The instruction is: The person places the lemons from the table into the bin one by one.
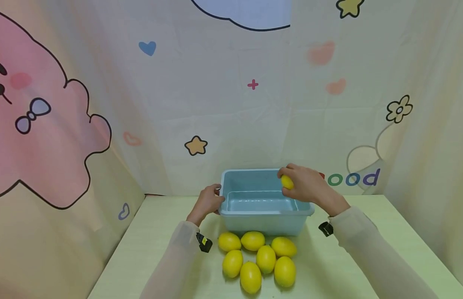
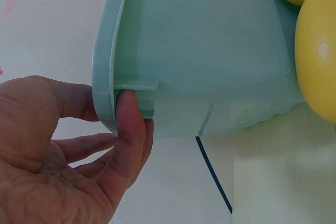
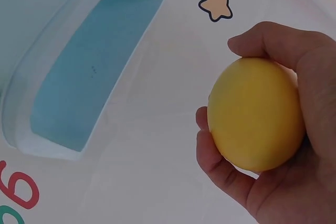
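Observation:
A light blue plastic basin (image 1: pixel 263 224) stands on the table against the back curtain. My left hand (image 1: pixel 208 202) grips its left rim; in the left wrist view, the thumb and fingers pinch the rim (image 2: pixel 103 56) from both sides. My right hand (image 1: pixel 309 185) holds a yellow lemon (image 3: pixel 256 114) over the basin's right part, fingers wrapped around the fruit. Inside the basin, the visible floor (image 1: pixel 259 205) shows no fruit. Several more lemons (image 1: pixel 266 259) lie close together on the table, just in front of the basin.
The pale green table (image 1: pixel 160 241) extends to both sides of the basin. A printed curtain (image 1: pixel 231 116) hangs directly behind it, with side curtains left and right. Small black devices (image 1: pixel 204 242) are worn at both wrists.

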A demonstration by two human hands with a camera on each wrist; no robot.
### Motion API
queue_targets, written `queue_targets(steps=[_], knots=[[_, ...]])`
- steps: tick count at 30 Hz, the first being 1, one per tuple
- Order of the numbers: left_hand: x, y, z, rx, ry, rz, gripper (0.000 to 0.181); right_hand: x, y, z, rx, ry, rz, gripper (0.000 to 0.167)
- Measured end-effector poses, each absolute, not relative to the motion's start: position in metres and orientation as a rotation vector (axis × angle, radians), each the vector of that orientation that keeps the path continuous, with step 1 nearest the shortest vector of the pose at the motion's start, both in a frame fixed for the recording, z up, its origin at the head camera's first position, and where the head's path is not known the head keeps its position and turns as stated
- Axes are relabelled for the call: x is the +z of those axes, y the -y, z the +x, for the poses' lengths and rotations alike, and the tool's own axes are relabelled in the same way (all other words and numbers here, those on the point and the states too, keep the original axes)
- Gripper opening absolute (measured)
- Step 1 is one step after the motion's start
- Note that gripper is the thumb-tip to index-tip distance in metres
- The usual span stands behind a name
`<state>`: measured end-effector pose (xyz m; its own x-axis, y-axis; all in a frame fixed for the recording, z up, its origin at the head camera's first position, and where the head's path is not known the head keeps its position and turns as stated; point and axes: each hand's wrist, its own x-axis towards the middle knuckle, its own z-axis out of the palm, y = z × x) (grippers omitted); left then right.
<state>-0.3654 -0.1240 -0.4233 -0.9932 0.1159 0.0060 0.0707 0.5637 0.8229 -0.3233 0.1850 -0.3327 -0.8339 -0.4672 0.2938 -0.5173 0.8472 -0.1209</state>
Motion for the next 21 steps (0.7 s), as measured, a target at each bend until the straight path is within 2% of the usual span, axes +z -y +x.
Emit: queue_targets(steps=[21], knots=[[-0.424, 0.125, -0.366, 1.445, -2.737, 0.169, 0.053, -0.322, -0.162, -0.364, 0.238, 2.873, 0.772, 0.032]])
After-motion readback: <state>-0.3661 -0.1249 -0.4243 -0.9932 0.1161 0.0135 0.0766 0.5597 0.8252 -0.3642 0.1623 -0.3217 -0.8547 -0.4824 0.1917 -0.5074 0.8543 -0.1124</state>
